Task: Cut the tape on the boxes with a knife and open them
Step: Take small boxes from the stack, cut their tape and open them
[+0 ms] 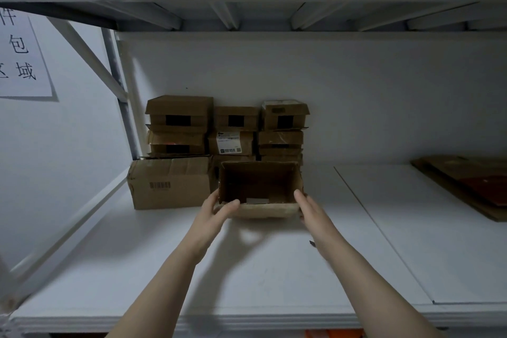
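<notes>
Brown cardboard throughout: one open cardboard box [259, 186] in your hands, and about eight closed cardboard boxes [178, 115] stacked in three columns just behind it. The lowest are partly hidden, so that count is not firm. Black patches mark four fronts. One white shipping label [230, 143] carries a QR code, its print too small to read. The large bottom-left box [170, 182] bears a barcode. A white paper wall sign [22, 55] shows 包 and 域. Inside the open cardboard box lies one pale slip [257, 200]. Your left grip [216, 210] pinches the lower left rim. Your right grip [310, 208] clasps the right wall. The box is low over the white shelf [274, 269], mouth toward you; contact cannot be told.
</notes>
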